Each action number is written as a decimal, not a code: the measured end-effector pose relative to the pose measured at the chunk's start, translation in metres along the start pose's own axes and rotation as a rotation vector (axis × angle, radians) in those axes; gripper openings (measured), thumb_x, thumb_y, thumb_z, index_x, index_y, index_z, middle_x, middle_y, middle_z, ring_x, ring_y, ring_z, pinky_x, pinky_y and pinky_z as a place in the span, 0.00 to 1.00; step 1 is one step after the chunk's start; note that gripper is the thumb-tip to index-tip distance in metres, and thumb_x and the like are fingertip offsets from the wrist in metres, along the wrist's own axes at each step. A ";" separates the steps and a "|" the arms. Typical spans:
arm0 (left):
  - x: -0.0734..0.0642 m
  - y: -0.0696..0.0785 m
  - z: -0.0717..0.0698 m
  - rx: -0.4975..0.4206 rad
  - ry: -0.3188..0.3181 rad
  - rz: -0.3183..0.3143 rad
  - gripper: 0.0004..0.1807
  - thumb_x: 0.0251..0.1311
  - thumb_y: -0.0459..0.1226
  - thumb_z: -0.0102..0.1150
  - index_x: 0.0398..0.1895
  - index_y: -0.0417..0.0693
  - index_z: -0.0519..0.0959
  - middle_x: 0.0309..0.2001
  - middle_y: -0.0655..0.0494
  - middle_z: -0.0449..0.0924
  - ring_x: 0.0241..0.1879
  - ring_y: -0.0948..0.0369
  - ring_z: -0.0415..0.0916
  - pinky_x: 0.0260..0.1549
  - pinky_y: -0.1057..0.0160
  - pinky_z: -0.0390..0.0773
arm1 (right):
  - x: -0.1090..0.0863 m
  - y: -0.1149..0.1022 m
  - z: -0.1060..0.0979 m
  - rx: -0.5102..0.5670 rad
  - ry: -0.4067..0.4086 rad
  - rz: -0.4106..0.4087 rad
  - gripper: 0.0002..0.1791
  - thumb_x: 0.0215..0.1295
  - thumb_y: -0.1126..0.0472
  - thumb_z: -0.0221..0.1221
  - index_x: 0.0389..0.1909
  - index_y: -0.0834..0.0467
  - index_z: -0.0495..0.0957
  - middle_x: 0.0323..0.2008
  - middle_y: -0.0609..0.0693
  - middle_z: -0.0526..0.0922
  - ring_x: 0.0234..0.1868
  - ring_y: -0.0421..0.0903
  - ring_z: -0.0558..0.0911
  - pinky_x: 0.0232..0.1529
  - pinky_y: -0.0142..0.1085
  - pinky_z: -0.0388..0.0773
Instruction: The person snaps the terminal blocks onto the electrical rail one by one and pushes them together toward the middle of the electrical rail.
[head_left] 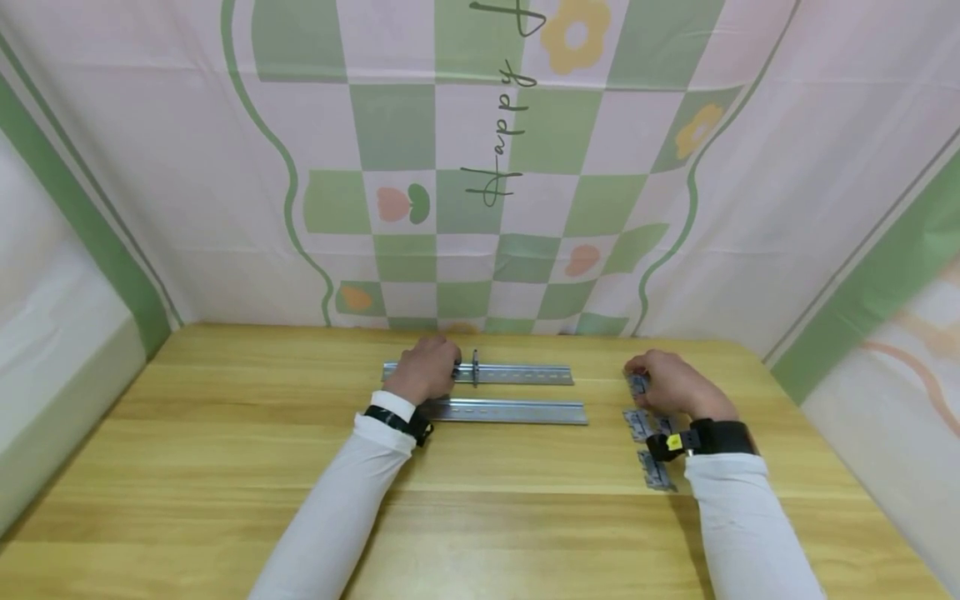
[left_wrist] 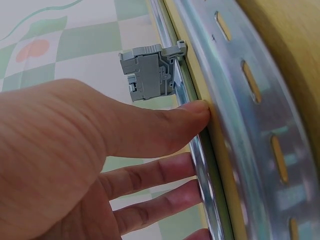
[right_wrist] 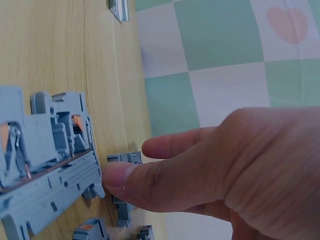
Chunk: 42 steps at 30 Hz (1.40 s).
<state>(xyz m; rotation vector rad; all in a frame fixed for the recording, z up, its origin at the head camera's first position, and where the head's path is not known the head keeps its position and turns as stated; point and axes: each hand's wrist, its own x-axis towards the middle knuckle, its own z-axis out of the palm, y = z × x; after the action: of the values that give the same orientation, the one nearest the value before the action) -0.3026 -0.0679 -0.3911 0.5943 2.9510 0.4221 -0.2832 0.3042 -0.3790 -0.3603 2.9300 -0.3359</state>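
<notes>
My left hand (head_left: pixel 423 371) holds the far slotted metal DIN rail (head_left: pixel 525 375) near its left part. In the left wrist view the thumb lies along the rail's near edge, with other fingers at its far side. A grey terminal block (left_wrist: pixel 150 72) stands upright on that rail, just right of the hand. At the right, my right hand (head_left: pixel 678 387) pinches another grey terminal block (head_left: pixel 637 383) between thumb and fingers, low at the table. The right wrist view shows this block (right_wrist: pixel 123 212) partly hidden behind the thumb.
A second DIN rail (head_left: pixel 510 411) lies parallel, nearer me. Several more grey terminal blocks (head_left: pixel 656 471) lie below the right hand, some with orange parts showing. The wooden table (head_left: pixel 510 533) meets a checked, printed cloth (head_left: pixel 472 200) at its back edge.
</notes>
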 end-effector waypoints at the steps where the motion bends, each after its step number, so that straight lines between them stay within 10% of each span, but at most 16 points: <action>1: 0.000 0.000 0.000 0.000 0.000 0.000 0.15 0.60 0.29 0.65 0.50 0.45 0.84 0.49 0.48 0.80 0.50 0.48 0.76 0.52 0.40 0.78 | 0.000 0.000 0.000 -0.002 0.002 -0.004 0.27 0.54 0.72 0.68 0.57 0.72 0.77 0.54 0.71 0.78 0.53 0.65 0.77 0.54 0.61 0.75; 42: -0.001 0.000 0.001 -0.004 0.011 0.016 0.08 0.61 0.29 0.64 0.41 0.46 0.85 0.44 0.50 0.79 0.47 0.50 0.75 0.48 0.43 0.79 | -0.004 -0.039 -0.014 0.103 0.161 -0.211 0.20 0.68 0.63 0.63 0.58 0.67 0.80 0.52 0.61 0.81 0.52 0.60 0.79 0.52 0.57 0.76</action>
<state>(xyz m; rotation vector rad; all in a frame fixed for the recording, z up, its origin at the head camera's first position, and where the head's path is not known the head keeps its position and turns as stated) -0.3019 -0.0681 -0.3922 0.6175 2.9576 0.4338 -0.2738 0.2711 -0.3561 -0.6581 3.0197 -0.5677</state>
